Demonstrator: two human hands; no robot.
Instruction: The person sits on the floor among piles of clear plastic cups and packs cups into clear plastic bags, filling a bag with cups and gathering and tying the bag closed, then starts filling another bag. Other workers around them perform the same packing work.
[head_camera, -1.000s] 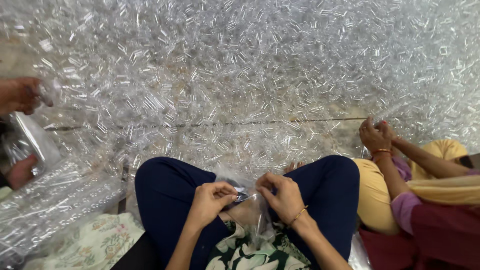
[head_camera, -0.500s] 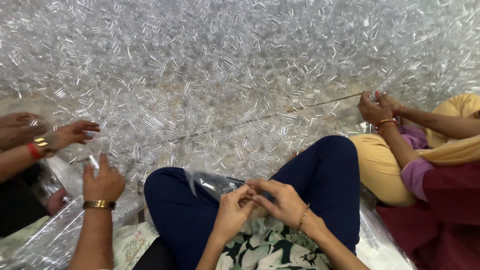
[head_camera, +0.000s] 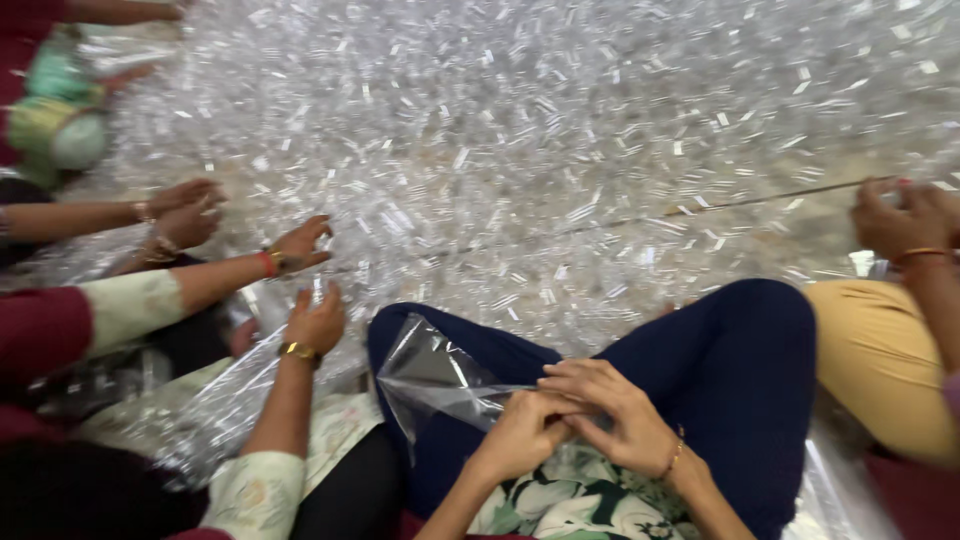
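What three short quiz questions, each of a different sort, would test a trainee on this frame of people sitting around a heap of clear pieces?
1. True or false: the left hand and the right hand are far apart from each other.
2. Multiple choice: what do both hands grip? A) a metal spoon B) a clear plastic bag C) a red cloth
3. Short answer: what covers the floor ahead of the person's knees?

Key
1. False: they meet over the lap.
2. B
3. A wide heap of small clear pieces.
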